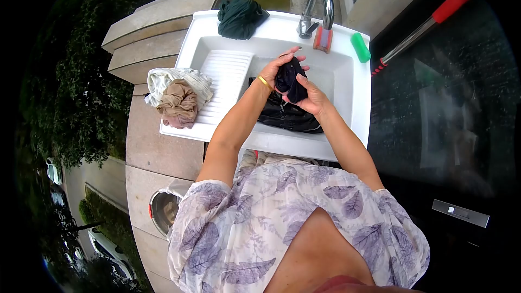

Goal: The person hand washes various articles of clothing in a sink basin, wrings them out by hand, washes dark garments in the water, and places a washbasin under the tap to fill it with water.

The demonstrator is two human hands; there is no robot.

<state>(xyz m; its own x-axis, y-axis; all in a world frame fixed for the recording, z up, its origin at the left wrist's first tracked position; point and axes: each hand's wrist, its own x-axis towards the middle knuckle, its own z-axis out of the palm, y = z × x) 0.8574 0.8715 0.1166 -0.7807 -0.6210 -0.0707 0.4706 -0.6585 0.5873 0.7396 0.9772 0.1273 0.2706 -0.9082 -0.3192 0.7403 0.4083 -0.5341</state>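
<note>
A bunched dark cloth [291, 80] is held between both my hands above the white sink basin. My left hand [275, 71], with a yellow band at the wrist, has its fingers behind the cloth's left and upper side. On the lower right, my right hand [313, 97] grips the same cloth with the thumb on top. Beneath my hands, a black garment [286, 115] lies in the basin. To the left of the basin is the ribbed white washboard [225, 78] of the sink.
Dark green cloth [239, 17] sits on the sink's back left corner. White cloth [157, 82] and beige cloth [178, 101] lie at the left edge. Behind the basin are a chrome faucet [328, 5], a red-edged sponge [323, 39] and a green object [360, 48]. A red-handled pole [412, 35] stands right.
</note>
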